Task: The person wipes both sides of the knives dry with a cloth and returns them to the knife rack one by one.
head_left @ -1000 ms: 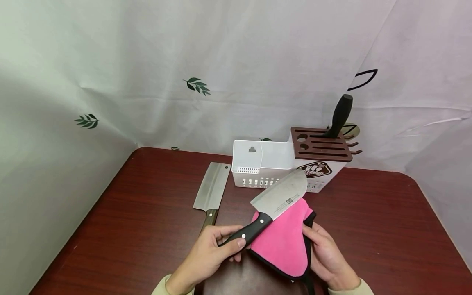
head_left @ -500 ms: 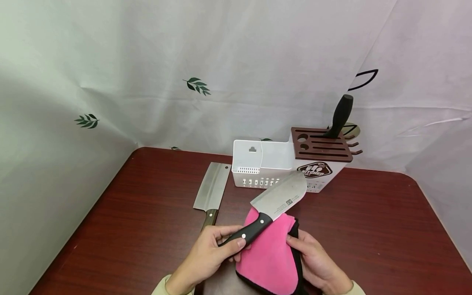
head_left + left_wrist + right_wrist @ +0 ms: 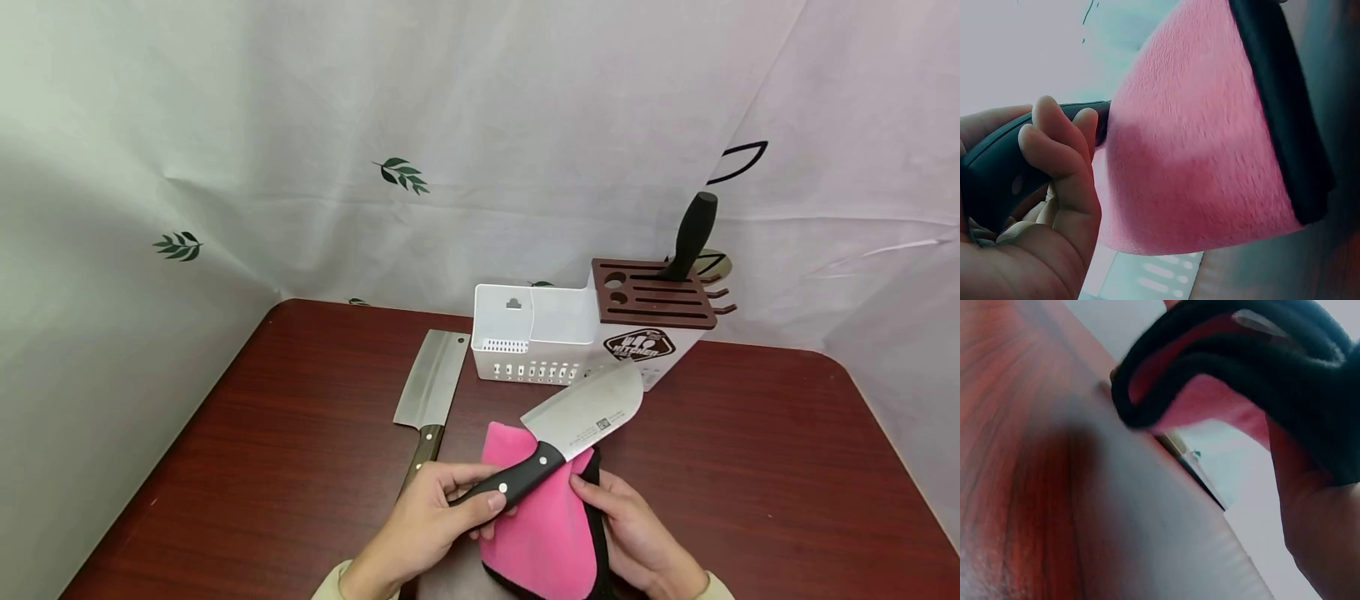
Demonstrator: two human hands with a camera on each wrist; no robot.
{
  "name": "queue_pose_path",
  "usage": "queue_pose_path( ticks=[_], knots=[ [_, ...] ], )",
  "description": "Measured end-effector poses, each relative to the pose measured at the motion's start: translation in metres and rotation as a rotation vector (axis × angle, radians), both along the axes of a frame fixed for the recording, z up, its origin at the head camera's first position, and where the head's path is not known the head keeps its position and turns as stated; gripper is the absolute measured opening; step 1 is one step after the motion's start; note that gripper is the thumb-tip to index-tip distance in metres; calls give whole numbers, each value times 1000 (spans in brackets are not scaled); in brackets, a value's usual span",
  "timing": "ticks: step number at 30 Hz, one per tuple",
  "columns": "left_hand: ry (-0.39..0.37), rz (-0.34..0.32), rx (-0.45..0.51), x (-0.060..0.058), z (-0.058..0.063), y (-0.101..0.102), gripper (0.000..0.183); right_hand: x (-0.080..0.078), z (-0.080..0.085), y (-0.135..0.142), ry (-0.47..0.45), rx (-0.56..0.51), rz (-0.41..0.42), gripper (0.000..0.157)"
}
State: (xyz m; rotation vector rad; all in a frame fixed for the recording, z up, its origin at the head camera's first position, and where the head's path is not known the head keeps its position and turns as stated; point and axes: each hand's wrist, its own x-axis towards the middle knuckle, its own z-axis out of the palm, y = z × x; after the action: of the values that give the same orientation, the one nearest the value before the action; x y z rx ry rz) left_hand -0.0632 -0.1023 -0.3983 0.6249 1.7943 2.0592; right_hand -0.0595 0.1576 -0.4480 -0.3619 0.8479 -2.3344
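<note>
Head view: left hand (image 3: 427,517) grips the black-handled knife (image 3: 573,422), its blade in sight above the pink cloth (image 3: 543,533); right hand (image 3: 637,529) pinches the cloth's black-edged side. Cleaver (image 3: 433,379) lies near the white holder (image 3: 525,367). Left wrist view: fingers (image 3: 1063,162) curl round the handle; cloth hides the blade. Right wrist view alone shows the cloth's layered, dark-bordered folds.

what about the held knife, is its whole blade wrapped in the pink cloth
No, in the head view the held knife shows a bare blade face, its tip beyond the pink cloth.
</note>
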Motion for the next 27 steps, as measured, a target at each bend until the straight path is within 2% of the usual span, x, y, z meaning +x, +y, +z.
queue_pose_path(
  ticks=[7,14,21,27],
  knots=[
    [5,6,-7,-1,-2,1,23,-4,6,6,-32,-109,-37,48],
    [-14,4,-42,-2,-2,2,26,-9,9,18,-41,-147,-83,54],
    [-21,10,-73,-2,-2,2,26,-15,13,32,-36,-313,-39,62],
    [-20,1,-66,-2,-2,2,27,-20,17,42,-60,-354,-67,62]
  ],
)
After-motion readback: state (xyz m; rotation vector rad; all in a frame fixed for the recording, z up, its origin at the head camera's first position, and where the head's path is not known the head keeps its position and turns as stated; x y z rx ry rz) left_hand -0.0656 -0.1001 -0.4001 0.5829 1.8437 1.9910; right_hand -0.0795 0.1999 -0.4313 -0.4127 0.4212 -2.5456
